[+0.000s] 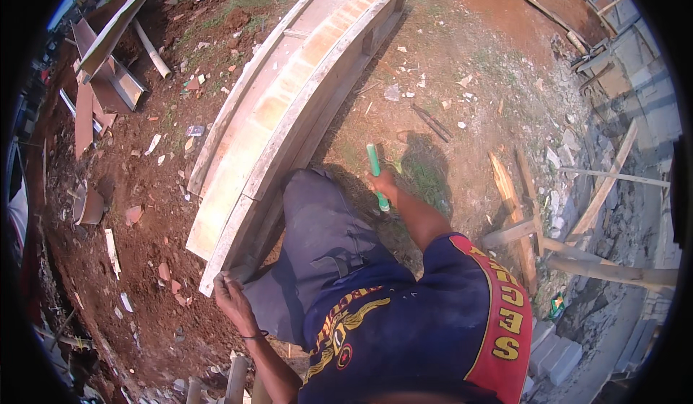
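A long wooden trough-like form [253,144], built of pale boards with raised side rails, runs from near my knees to the far top. My left hand [234,303] is at its near end, fingers bent around the corner of the right-hand plank. In my right hand [385,183] is a short green rod [373,160], held upright-leaning with both ends showing above and below my fist. Whether it is the handle of a tool cannot be made out. My bent leg in grey trousers presses close against the form's right side.
Brown bent panels [108,79] lie at the far left, among rubble on red soil. A dark metal bar [432,123] rests on the ground ahead. To the right stand timber pieces [514,216], a bamboo pole [613,270], a block wall [646,101] and grey blocks [557,357].
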The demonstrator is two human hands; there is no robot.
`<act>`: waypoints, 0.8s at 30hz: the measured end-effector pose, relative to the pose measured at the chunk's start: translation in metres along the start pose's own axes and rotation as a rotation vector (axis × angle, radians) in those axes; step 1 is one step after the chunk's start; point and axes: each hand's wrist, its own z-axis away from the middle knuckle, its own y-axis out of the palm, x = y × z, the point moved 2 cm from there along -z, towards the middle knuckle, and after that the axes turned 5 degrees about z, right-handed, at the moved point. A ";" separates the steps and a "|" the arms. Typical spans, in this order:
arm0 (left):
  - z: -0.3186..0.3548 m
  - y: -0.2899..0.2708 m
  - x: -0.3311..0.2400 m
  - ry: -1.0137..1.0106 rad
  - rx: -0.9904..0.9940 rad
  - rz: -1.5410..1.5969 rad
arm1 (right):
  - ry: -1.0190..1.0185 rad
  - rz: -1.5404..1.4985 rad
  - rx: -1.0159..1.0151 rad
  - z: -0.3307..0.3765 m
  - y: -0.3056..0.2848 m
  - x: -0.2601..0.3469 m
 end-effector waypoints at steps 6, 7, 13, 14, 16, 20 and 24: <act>-0.028 0.066 -0.025 0.202 -0.095 -0.211 | -0.014 0.377 -0.144 0.001 -0.013 0.016; -0.032 0.075 -0.034 0.218 -0.077 -0.204 | -0.078 0.433 -0.145 0.011 -0.020 0.027; -0.021 0.091 -0.089 -0.213 0.189 0.327 | 0.026 0.146 0.183 0.106 -0.073 0.073; -0.015 0.089 -0.098 -0.449 0.222 0.555 | 0.017 0.057 0.221 0.124 -0.081 0.077; -0.007 0.076 -0.123 -0.742 0.264 0.820 | 0.078 -0.036 0.304 0.165 -0.097 0.080; -0.002 0.056 -0.216 -0.940 0.335 0.977 | 0.109 0.179 0.313 0.231 -0.178 0.067; -0.008 0.057 -0.352 -1.051 0.422 0.911 | 0.162 0.277 0.214 0.296 -0.295 0.041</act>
